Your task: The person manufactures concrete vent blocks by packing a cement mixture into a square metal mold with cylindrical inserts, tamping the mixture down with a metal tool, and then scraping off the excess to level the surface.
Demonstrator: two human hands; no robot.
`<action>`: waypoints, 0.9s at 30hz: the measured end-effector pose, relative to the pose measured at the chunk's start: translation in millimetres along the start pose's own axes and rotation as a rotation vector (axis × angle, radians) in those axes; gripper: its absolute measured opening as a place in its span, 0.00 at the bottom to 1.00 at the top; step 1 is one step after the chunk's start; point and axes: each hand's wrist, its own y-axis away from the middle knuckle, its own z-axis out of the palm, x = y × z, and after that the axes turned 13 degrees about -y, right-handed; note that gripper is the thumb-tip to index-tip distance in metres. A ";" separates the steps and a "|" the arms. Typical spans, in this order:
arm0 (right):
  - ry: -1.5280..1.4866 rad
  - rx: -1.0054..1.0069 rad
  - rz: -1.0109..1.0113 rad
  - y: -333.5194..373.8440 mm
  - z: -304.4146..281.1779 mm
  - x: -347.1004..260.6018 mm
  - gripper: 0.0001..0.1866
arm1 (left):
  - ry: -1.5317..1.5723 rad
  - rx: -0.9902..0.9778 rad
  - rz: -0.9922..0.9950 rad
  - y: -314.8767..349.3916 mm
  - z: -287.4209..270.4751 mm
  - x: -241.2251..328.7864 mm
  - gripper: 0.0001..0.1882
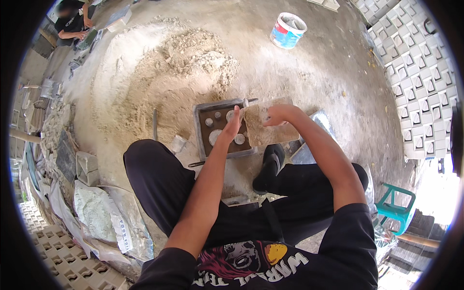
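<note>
The person sits on the ground with a square metal mould between the legs, just in front of the sand heap. The mould holds several round pegs on its floor. A flat, sand-coated slab is tilted over the mould's right side, partly covering it. The left hand presses against the slab's left edge, fingers together and extended along it. The right hand rests on the slab's top, fingers curled over the far edge and clamped on it. To handle this step well, support the slab at both edges, keep it level across its width, and move it slowly so that loose sand does not drop onto the pegs. Keep the fingertips clear of the mould's rim. A bucket stands well apart beyond the heap. Finished patterned blocks lie in rows at the right.
</note>
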 end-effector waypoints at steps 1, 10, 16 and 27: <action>0.030 -0.009 0.029 -1.0 -3.1 -7.9 0.27 | -0.022 0.004 0.018 -6.6 -1.5 -8.3 0.49; 0.276 -0.069 0.182 -2.2 -26.6 -99.6 0.20 | 0.291 0.012 -0.029 -22.3 -10.6 -27.0 0.42; 0.402 0.014 0.164 16.5 -45.5 -135.5 0.21 | 0.240 0.291 -0.051 3.4 -40.0 9.2 0.46; -0.461 0.438 -0.295 -19.4 -34.2 -178.0 0.36 | -0.035 0.758 0.062 91.1 -181.9 8.3 0.40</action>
